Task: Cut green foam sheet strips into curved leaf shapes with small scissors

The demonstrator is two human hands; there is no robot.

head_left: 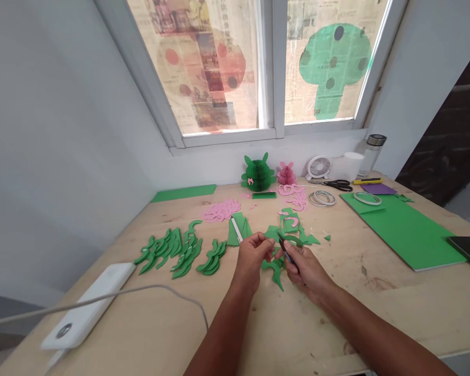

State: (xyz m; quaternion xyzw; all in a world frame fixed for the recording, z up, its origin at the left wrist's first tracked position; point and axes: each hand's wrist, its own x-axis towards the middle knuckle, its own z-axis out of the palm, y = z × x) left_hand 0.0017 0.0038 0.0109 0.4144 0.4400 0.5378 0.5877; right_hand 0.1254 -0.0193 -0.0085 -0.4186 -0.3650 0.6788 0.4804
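Observation:
My right hand (303,269) is closed around a slim dark tool (286,251), its tip pointing away from me; I cannot make out its exact kind. A curved green paper strip (293,240) shows at the fingers of that hand. Close beside it, my left hand (254,256) has thumb and fingertips pinched together, and what they hold is too small to name. Green paper scraps (274,271) lie under and between the hands. Just beyond the left hand, a white pen (237,230) rests on a piece of green paper (245,224).
Stacks of curved green paper pieces (186,256) lie left, near a white power bank (90,303) with a cable. Pink cutouts (221,210), a green paper figure (258,175), scissors (339,185) and tape rolls (321,198) are farther back. A green sheet (407,235) and a phone (468,251) lie right.

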